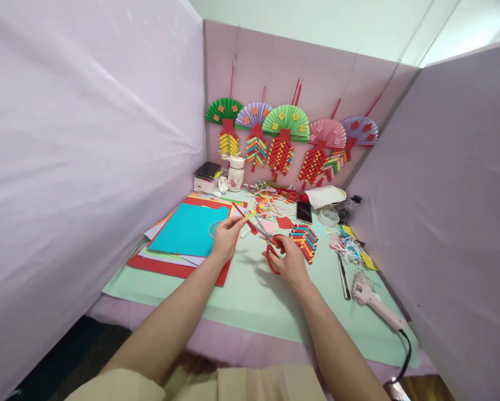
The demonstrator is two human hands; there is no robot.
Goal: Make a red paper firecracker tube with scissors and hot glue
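Note:
My left hand (226,236) pinches small strips of paper, a red strip (238,210) and a yellow piece beside it. My right hand (290,260) has its fingers in the red handles of a pair of scissors (271,253). The blades are parted and point up and left, close to a red end of the paper by my left fingertips; whether they touch it I cannot tell. Just right of the scissors lies a chevron bundle of rolled paper tubes (304,243) in red, blue, yellow and orange. Red and pink paper scraps (284,223) lie behind the blades.
Coloured sheets (187,228) are stacked at left, blue on top. Behind stand a white cup (235,174) and a phone (304,212). A glue gun (375,301) with a cord, a pen (343,277) and paper shreds (350,249) lie at right. Paper fan ornaments (286,122) hang behind.

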